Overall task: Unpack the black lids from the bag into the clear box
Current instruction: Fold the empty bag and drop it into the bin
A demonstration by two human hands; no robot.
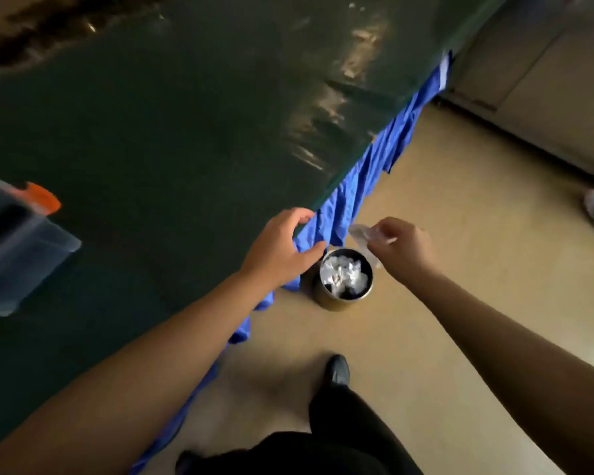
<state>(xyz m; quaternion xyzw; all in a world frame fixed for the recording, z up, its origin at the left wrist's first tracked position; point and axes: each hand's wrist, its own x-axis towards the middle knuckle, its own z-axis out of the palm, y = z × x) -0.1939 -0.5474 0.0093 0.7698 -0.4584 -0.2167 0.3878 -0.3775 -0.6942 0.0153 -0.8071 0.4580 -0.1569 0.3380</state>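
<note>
hands first: your left hand (282,245) rests half open on the near edge of the table (172,125), fingers loosely curled over it. your right hand (400,248) pinches the crumpled clear bag (366,234) above the round metal bin (345,279), which holds white crumpled waste. the clear box (18,248), blurred, orange latch, sits far left on the glossy dark green tabletop. a blue pleated skirt (360,186) hangs below.
</note>
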